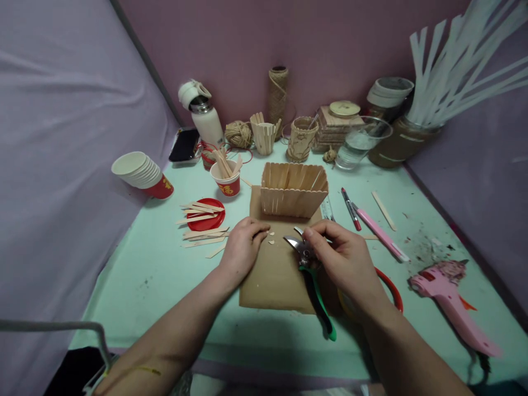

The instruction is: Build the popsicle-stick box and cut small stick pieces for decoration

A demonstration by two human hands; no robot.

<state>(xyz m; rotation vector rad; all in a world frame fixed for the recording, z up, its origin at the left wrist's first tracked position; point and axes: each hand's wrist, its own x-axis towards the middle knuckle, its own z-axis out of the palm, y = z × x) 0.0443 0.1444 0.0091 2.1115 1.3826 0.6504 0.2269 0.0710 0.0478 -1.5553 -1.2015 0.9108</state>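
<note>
A brown cardboard sheet (pixel 274 280) lies on the table, with a box made of wooden sticks (pixel 293 201) at its far end. My left hand (pixel 246 245) rests at the sheet's left edge, fingers pressed together beside small wood chips (pixel 271 242); what they pinch, if anything, is too small to make out. My right hand (pixel 344 256) is closed at the pivot side of green-and-black pruning shears (pixel 306 254), thumb and fingers near the upper blade. The blades stand apart, pointing left, and the handles extend toward the table's front edge.
Loose sticks lie around a red lid (pixel 206 215) at left, near a cup of sticks (pixel 228 187) and stacked paper cups (pixel 142 173). On the right are a pink cutter (pixel 381 234), a marker (pixel 350 209), tape roll (pixel 390 289) and pink glue gun (pixel 449 302). Jars and twine stand behind.
</note>
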